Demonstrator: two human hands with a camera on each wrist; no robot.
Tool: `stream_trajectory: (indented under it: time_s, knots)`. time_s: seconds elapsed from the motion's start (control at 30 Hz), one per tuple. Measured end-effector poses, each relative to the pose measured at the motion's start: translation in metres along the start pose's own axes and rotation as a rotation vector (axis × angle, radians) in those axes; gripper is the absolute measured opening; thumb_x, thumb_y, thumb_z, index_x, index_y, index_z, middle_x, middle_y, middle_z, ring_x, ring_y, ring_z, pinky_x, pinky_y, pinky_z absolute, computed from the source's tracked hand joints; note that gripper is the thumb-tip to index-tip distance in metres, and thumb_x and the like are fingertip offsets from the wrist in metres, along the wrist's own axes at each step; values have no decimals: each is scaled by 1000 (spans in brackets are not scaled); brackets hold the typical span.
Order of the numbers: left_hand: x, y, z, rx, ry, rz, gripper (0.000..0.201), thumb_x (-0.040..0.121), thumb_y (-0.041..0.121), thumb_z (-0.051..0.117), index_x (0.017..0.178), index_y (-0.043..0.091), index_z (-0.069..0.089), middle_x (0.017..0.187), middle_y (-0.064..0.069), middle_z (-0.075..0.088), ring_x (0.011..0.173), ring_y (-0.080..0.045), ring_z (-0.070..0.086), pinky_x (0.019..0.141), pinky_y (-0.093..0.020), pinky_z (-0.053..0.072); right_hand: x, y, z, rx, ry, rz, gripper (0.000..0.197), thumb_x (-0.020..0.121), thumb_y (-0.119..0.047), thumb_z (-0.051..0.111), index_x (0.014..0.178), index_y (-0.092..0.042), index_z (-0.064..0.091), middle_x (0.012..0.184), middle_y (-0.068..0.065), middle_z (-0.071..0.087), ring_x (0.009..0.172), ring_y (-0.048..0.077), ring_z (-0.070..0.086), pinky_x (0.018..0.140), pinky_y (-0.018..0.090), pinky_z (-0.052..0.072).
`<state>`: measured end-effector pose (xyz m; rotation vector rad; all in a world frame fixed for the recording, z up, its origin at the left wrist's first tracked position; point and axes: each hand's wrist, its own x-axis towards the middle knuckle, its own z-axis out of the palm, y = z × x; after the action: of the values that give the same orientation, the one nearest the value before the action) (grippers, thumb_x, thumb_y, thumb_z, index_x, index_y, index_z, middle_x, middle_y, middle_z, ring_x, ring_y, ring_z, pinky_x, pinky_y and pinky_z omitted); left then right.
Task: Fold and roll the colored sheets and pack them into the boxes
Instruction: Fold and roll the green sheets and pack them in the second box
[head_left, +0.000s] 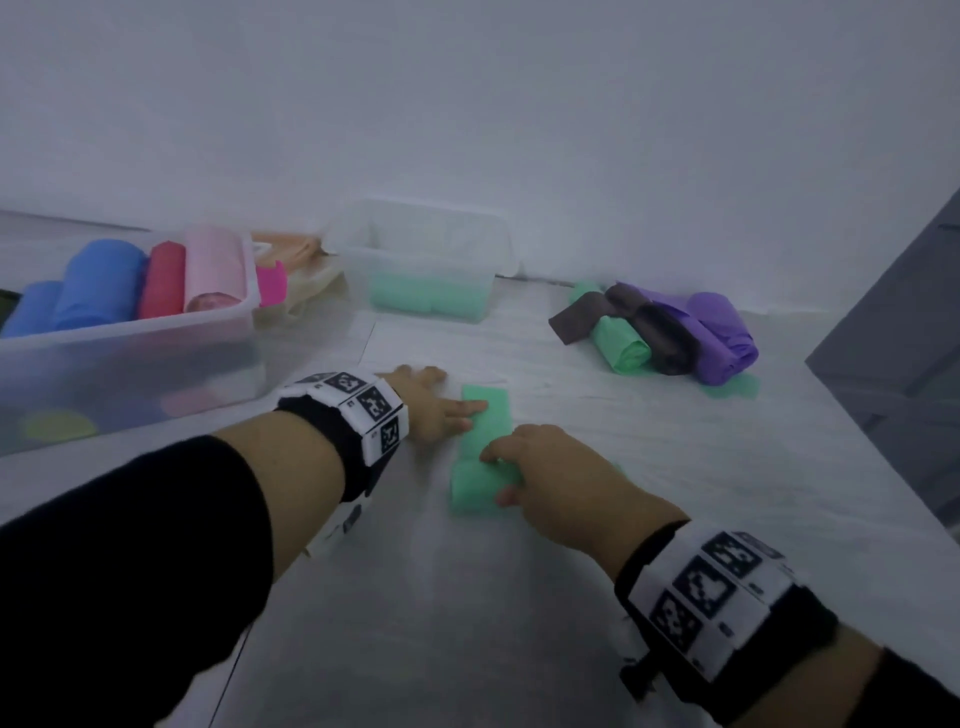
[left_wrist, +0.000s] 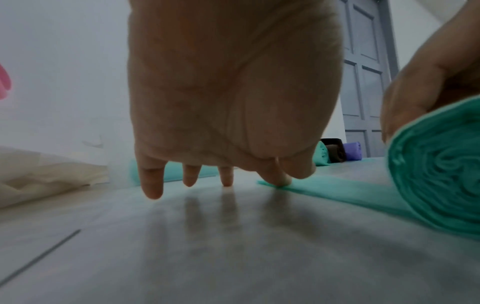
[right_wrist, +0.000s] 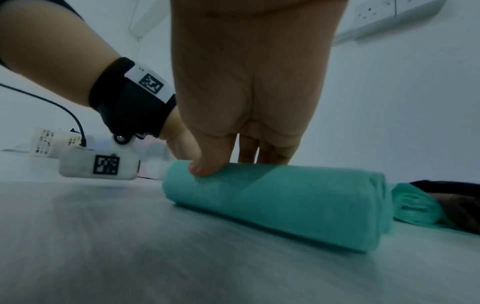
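The right hand (head_left: 561, 483) is curling over a half-rolled mint-green fabric sheet (head_left: 480, 457), thumb and fingers gripping the fat rolled part from above, as the right wrist view shows. The left hand (head_left: 436, 405) is lying flat with straight fingers, two fingertips (left_wrist: 281, 181) pressing down the unrolled tail of that same sheet where it is lying on the worktop (head_left: 467, 623). The sheet is sitting between the two hands, near the middle of the surface, and only a short flat strip is remaining ahead of the roll — so this roll is judged close to finished, with packing yet to follow.

Further out, a small clear plastic box (head_left: 426, 260) by the wall is already holding mint-green rolls, and a larger clear plastic tub (head_left: 130, 322) on the left is holding blue, red and pink rolls. On the right, a loose heap of green, brown and purple sheets (head_left: 670, 332) is waiting; some look rolled, none is boxed. Cream and peach cloth (head_left: 301, 270) is lying between the two containers. Judging by that, a good share is packed and a fair pile is left.

The worktop is pale grey, smooth and faintly glossy. It is meeting a plain white wall (head_left: 467, 104) with a socket strip (right_wrist: 394, 12), and a grey panelled door (left_wrist: 366, 72) is standing off to the right.
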<state>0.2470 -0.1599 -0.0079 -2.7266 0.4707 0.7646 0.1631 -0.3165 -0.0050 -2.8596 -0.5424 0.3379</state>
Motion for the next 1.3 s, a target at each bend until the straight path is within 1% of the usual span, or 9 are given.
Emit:
stream_trajectory:
  time_s: [0.1, 0.27, 0.43, 0.57, 0.77, 0.87, 0.97, 1.17, 1.3]
  knots:
    - [10, -19, -16, 37, -22, -37, 52, 98, 37, 24, 134, 69, 3, 150, -4, 13, 136, -37, 16, 108, -53, 24, 21, 1, -4, -79, 8, -40, 39, 95, -24, 49, 134, -25, 50, 125, 5, 43, 113, 25, 38, 95, 32, 37]
    - [21, -27, -39, 105, -100, 5, 77, 91, 7, 21, 136, 66, 1, 151, -9, 13, 135, -38, 24, 93, -48, 36, 48, 4, -20, -12, -10, -36, 23, 95, -21, 49, 116, -30, 53, 111, -1, 58, 107, 22, 50, 88, 32, 37]
    - [33, -39, -33, 48, -115, 60, 77, 94, 11, 30, 136, 66, -3, 146, -12, 19, 124, -36, 39, 83, -39, 40, 62, 4, -25, -8, 4, -11, 17, 89, -23, 61, 106, -25, 63, 110, 1, 49, 102, 22, 49, 81, 25, 38]
    - [39, -46, -23, -13, -76, 111, 78, 94, 11, 33, 135, 67, -3, 137, -11, 25, 115, -34, 41, 82, -39, 38, 64, 6, -35, 73, 5, 80, 15, 82, -29, 70, 96, -23, 69, 102, -3, 63, 99, 15, 57, 75, 21, 38]
    - [32, -48, -17, -107, -38, 137, 71, 95, 10, 30, 145, 53, 1, 144, -13, 21, 123, -37, 34, 98, -44, 36, 64, 0, -31, -94, -212, 135, 60, 79, -26, 73, 135, -25, 51, 131, 2, 37, 120, 21, 42, 100, 25, 36]
    - [15, -47, -23, -357, 108, 172, 51, 99, 21, 37, 146, 37, 26, 141, -10, 34, 122, -29, 41, 99, -36, 36, 67, -4, -29, -81, -182, 151, 49, 81, -13, 65, 128, -24, 58, 121, 5, 36, 114, 23, 41, 96, 27, 40]
    - [-8, -33, -16, -545, 229, 248, 35, 92, 37, 54, 125, 24, 54, 124, -1, 49, 102, -16, 50, 80, -24, 37, 68, -5, -30, -35, -159, 173, 53, 78, -14, 70, 128, -26, 58, 118, 4, 42, 109, 22, 47, 91, 25, 40]
    - [-25, -5, -13, -402, 254, 241, 39, 87, 26, 64, 124, 21, 54, 120, -2, 53, 107, -20, 54, 89, -30, 44, 61, -10, -25, 48, -8, 231, 54, 68, -13, 79, 114, -27, 54, 105, -4, 46, 95, 14, 44, 72, 22, 30]
    - [-27, 5, -16, -215, 305, 213, 29, 89, 24, 59, 118, 19, 55, 114, -3, 56, 104, -21, 55, 87, -31, 39, 59, -12, -29, -27, -15, 287, 49, 68, -26, 81, 111, -30, 57, 116, -3, 53, 108, 19, 49, 88, 30, 39]
